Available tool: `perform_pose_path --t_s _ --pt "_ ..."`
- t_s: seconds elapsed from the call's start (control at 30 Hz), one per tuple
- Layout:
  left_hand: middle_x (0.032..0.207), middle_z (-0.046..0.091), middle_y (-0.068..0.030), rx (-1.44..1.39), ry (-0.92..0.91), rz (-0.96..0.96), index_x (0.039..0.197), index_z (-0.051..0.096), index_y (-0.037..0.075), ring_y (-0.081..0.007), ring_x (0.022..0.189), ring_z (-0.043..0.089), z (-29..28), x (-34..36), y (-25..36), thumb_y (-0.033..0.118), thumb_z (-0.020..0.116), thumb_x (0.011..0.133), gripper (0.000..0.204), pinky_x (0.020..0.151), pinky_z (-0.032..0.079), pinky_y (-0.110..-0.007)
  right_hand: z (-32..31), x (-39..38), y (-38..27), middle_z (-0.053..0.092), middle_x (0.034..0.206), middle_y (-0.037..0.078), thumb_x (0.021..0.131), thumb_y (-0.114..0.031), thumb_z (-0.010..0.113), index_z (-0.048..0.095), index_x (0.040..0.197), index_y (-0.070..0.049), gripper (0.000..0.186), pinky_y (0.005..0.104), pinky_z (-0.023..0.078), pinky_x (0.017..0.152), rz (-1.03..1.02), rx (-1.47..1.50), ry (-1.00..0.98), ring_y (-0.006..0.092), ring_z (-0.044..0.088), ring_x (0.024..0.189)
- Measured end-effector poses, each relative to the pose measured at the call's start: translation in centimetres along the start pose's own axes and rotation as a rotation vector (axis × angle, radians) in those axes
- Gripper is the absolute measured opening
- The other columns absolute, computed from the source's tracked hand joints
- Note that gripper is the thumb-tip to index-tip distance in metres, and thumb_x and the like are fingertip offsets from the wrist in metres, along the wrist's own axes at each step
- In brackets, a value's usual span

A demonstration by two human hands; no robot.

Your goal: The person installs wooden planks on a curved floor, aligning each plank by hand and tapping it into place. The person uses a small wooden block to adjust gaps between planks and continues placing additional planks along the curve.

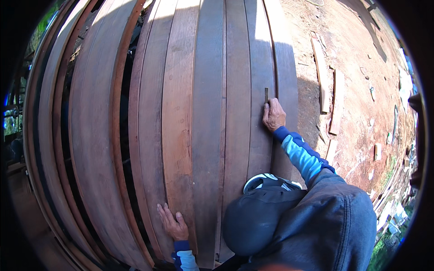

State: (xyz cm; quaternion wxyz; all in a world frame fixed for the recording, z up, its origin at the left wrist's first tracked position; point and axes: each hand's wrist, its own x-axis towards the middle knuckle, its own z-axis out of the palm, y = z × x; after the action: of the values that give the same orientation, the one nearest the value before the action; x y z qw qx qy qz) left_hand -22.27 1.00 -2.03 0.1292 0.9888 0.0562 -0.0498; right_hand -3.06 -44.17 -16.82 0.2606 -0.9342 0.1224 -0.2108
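Note:
Far forward on the dark planks, my right hand (274,115) is closed around a short, narrow dark strip (266,93) that sticks out past the fingers. What kind of tool or piece it is cannot be made out. The strip lies on a long plank (261,67), close beside a lengthwise seam. At the lower left my left hand (173,224) rests palm down on a lighter brown plank (177,149), its fingers spread and nothing in it. Both arms wear blue and light-blue sleeves.
My bent knee (251,223) in dark cloth and a black-and-white shoe (271,181) are on the planks. To the left, more boards (97,122) lie with dark gaps between them. Wood offcuts (320,74) lie on the reddish dirt ground (357,104) at the right.

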Motion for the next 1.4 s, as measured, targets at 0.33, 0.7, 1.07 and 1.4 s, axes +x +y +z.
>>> perform_pose_path --t_s 0.33,0.7,1.07,1.4 --pt "0.143 0.036 -0.0304 -0.009 0.084 0.035 0.134 0.045 -0.006 -0.0478 0.132 0.034 0.6 -0.1 -0.1 0.039 0.042 0.096 0.058 0.11 0.026 -0.054 0.0 0.0 -0.2 0.049 0.086 0.018 0.092 -0.009 0.048 0.047 0.094 -0.004 0.006 0.045 0.046 0.068 -0.006 0.018 -0.009 0.0405 0.055 0.081" --pt "0.142 0.037 -0.0309 -0.018 0.104 0.025 0.132 0.046 -0.006 -0.0489 0.131 0.035 0.1 0.1 0.4 0.039 0.044 0.094 0.059 0.109 0.028 -0.055 0.0 -0.1 -0.2 0.05 0.088 0.017 0.09 -0.01 0.05 0.048 0.095 -0.005 0.007 0.046 0.046 0.068 -0.017 -0.017 -0.025 0.0394 0.056 0.082" --pt "0.143 0.039 -0.0285 -0.09 0.104 -0.004 0.134 0.045 -0.004 -0.045 0.133 0.036 -0.5 0.2 -0.1 0.037 0.043 0.097 0.055 0.11 0.028 -0.052 0.8 -0.3 1.0 0.05 0.091 0.018 0.092 -0.011 0.048 0.048 0.096 -0.003 0.009 0.0455 0.046 0.068 -0.046 -0.078 -0.042 0.0399 0.055 0.085" --pt "0.14 0.044 -0.0269 0.006 0.2 -0.396 0.139 0.039 -0.003 -0.0426 0.129 0.042 -1.3 4.5 -7.1 0.037 0.047 0.097 0.059 0.108 0.031 -0.049 1.1 -0.4 1.4 0.049 0.089 0.018 0.094 -0.013 0.047 0.046 0.094 -0.003 0.01 0.0449 0.045 0.07 -0.043 -0.096 -0.047 0.04 0.054 0.084"
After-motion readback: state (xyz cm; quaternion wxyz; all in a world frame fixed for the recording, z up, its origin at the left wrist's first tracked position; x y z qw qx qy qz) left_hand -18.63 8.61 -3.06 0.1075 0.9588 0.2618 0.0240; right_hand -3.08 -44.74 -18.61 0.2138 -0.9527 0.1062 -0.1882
